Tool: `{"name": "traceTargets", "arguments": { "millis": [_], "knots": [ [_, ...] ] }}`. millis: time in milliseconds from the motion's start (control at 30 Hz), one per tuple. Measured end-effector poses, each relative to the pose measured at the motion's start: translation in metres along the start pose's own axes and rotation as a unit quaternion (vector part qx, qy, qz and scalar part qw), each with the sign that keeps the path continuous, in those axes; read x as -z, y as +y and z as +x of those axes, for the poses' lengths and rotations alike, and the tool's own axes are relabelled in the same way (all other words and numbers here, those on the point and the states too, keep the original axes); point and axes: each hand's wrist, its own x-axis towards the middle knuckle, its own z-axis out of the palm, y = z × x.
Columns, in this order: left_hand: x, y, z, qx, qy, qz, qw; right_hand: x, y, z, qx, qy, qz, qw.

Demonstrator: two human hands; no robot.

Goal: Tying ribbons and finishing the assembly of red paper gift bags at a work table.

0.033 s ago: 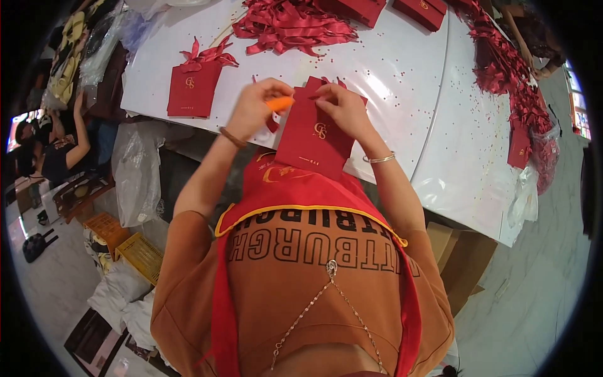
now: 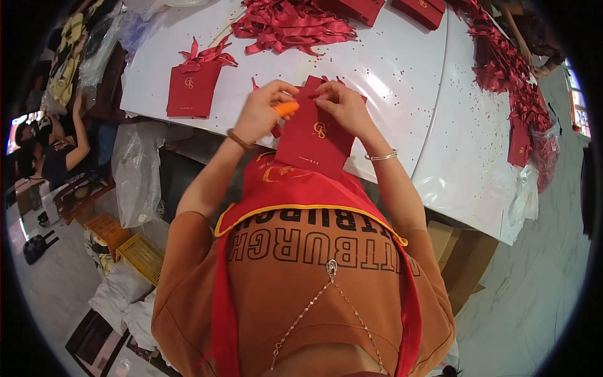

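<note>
A red paper gift bag (image 2: 314, 135) with a gold emblem lies flat at the table's near edge, its lower part over my red apron. Beneath it, the edge of another red bag (image 2: 359, 100) shows on the right. My right hand (image 2: 344, 108) pinches the bag's top edge. To the left, my left hand (image 2: 265, 112) has its fingers curled by the same edge, with a short orange piece (image 2: 286, 109) at the thumb side; its kind is not clear. A bit of red ribbon (image 2: 276, 131) shows below the left hand.
Red bags with ribbon handles (image 2: 191, 88) lie stacked at the left. A heap of red ribbons (image 2: 289, 28) and more red bags (image 2: 422, 11) are at the back. Ribbons (image 2: 502, 75) hang along the right side. Small red dots litter the white table (image 2: 402, 138). A co-worker (image 2: 66, 147) is at the far left.
My left hand has shifted slightly right and down, bringing the orange piece along. The right hand and the bag are almost where they were.
</note>
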Motion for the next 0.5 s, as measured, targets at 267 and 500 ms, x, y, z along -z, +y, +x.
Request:
{"name": "traceTargets", "arguments": {
  "millis": [267, 500],
  "knots": [
    [-0.028, -0.028, 0.002, -0.212, 0.074, 0.350, 0.909, 0.012, 0.009, 0.008, -0.070, -0.189, 0.080, 0.976],
    [-0.031, -0.027, 0.000, -0.255, 0.107, 0.363, 0.890, 0.006, 0.005, 0.006, -0.071, -0.177, 0.034, 0.981]
  ]
}}
